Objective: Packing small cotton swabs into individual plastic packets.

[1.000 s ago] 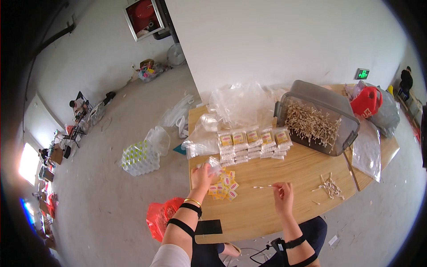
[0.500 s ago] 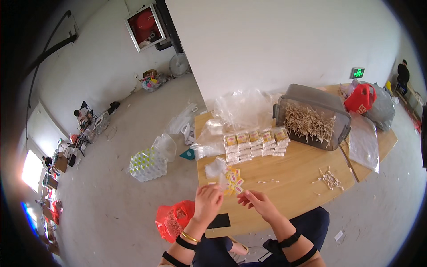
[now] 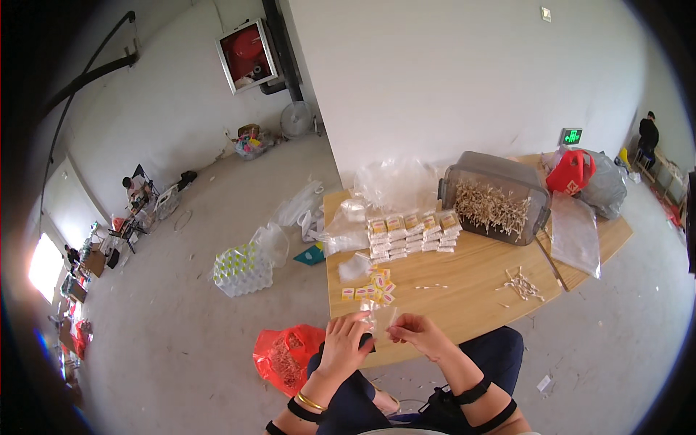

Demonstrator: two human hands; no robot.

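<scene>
Film, a small, clear, thin plastic piece, hung in the head view over the pale wooden table at its eight o'clock, square yellow-and-white cards lying at the film's eleven. The bare right hand pinched it between thumb and forefinger; the bare left hand was half spread at its eight o'clock, grip impossible to tell. Probably light, limp and slippery, it suited fingertips along an edge.

- White wall, 12 to 2 o'clock; small plate high at 1.
- Green-lit sign at 2.
- White-framed cabinet at 11, black pipe alongside, round fan below.
- Grey floor, debris-specked, 7 to 10.
- Bright window near 9, daylight glare.
- Wood-top table at 4, seam near right end.
</scene>
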